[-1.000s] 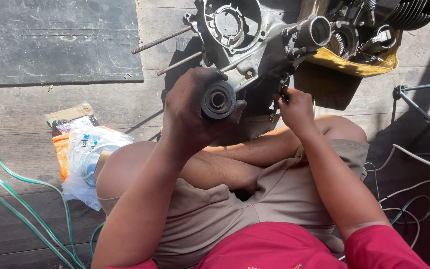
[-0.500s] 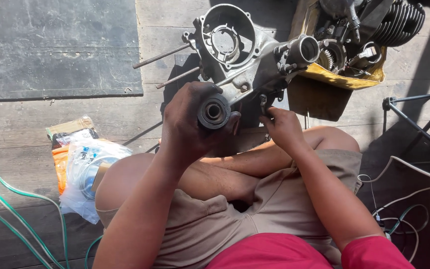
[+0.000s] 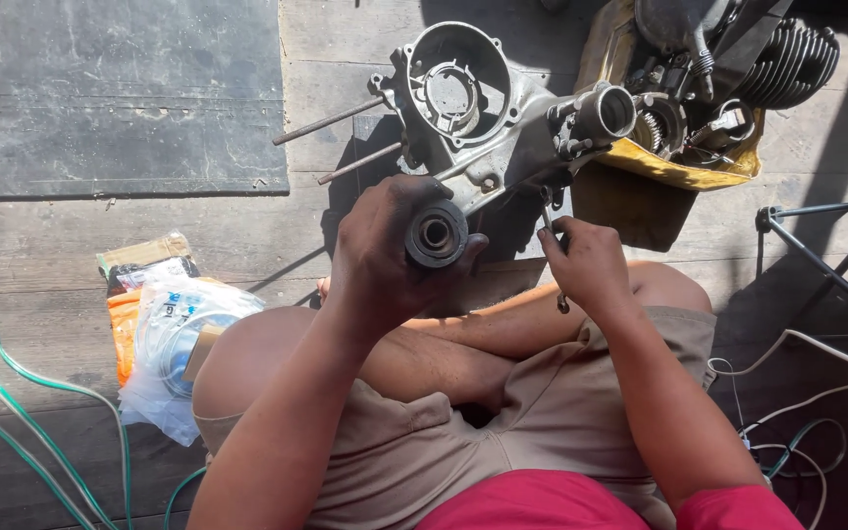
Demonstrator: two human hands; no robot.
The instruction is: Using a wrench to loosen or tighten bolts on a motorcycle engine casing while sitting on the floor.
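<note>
I sit cross-legged on a wooden plank floor. My left hand [image 3: 385, 250] grips a dark round metal part with a hollow centre [image 3: 436, 234], held up in front of me. My right hand [image 3: 586, 263] is closed on a thin metal tool [image 3: 554, 257] whose end sticks out below my fist. Just beyond both hands lies a grey cast engine casing [image 3: 488, 103] with a round opening and two long studs [image 3: 331, 123] pointing left.
A yellow tray [image 3: 684, 162] at the top right holds a finned cylinder [image 3: 787, 59] and other engine parts. Clear plastic bags and an orange packet [image 3: 164, 329] lie left of my knee. Green hoses [image 3: 22, 393] run at the far left, a metal stand [image 3: 826, 245] and cables at the right.
My right hand has come back from the casing toward my lap with the tool. My left hand stays up with the round part. The view has tilted down a little.
</note>
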